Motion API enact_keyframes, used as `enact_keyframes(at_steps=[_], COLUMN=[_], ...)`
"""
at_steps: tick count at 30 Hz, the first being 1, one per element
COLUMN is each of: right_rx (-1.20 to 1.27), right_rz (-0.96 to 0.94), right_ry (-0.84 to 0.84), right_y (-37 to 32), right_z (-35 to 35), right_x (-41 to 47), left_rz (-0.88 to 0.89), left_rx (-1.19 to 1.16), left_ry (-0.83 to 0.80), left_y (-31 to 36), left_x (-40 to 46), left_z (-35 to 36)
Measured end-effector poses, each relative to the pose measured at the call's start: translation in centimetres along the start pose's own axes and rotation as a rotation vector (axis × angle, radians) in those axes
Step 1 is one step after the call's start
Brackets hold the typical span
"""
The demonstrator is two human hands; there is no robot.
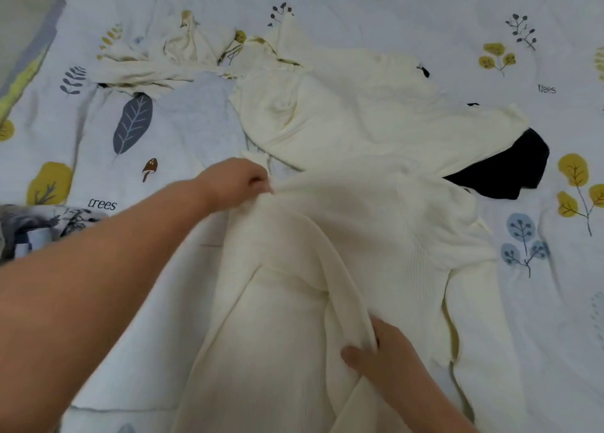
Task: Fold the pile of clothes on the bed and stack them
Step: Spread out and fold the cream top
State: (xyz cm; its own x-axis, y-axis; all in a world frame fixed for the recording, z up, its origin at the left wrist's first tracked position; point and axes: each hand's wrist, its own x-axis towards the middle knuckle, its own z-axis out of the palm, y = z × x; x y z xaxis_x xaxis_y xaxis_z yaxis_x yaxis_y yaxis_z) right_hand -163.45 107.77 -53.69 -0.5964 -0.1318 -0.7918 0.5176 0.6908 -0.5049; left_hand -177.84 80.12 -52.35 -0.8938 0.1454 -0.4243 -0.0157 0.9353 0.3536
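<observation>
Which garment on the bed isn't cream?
The black garment, half hidden under the cream knit sweater's right edge; every other garment is cream.

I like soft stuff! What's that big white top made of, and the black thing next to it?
The white top looks like soft ribbed knit, maybe wool or cotton: fine ribs show. The black garment seems matte cloth; too dark to tell more.

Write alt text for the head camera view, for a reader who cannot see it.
Two bare hands grip a cream knit sweater spread on a leaf-print bedsheet: the left hand pinches its upper edge, the right hand holds a fold near the bottom. Beyond lie a crumpled cream garment and a black garment partly under the knit.
</observation>
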Motion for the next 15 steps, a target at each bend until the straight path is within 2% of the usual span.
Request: enact_keyframes(at_steps=[3, 5, 8, 9, 12, 13, 15], right_rx=[0.178, 0.156, 0.052, -0.007, -0.213, -0.264, -0.339], right_rz=[0.036, 0.034, 0.026, 0.019, 0.011, 0.016, 0.029], right_ry=[-0.066, -0.07, -0.059, -0.034, 0.083, 0.122, 0.182], right_y=[0.0, -0.1, -0.4, -0.5, -0.6, -0.7, -0.7], right_z=[-0.6, -0.7, -0.7, -0.8, -1.0, -0.9, -0.8], right_x=[0.1, 0.4, 0.5, 0.5, 0.4, 0.4, 0.2], left_rz=[-0.078, -0.183, -0.357, -0.387, -0.447, -0.468, -0.553], left_rx=[-0.096, -0.197, -0.385, -0.34, 0.085, 0.158, 0.12], left_ry=[-0.018, -0.027, 0.046, 0.076, 0.153, 0.179, 0.202], left_y=[-1.1, -2.1, -4.3, -5.1, -7.7, -8.2, -8.2], left_x=[0.4, 0.5, 0.5, 0.3, -0.4, -0.6, -0.6], left_z=[-2.9, -3.9, -4.7, -4.7, -4.0, -3.4, -2.1])
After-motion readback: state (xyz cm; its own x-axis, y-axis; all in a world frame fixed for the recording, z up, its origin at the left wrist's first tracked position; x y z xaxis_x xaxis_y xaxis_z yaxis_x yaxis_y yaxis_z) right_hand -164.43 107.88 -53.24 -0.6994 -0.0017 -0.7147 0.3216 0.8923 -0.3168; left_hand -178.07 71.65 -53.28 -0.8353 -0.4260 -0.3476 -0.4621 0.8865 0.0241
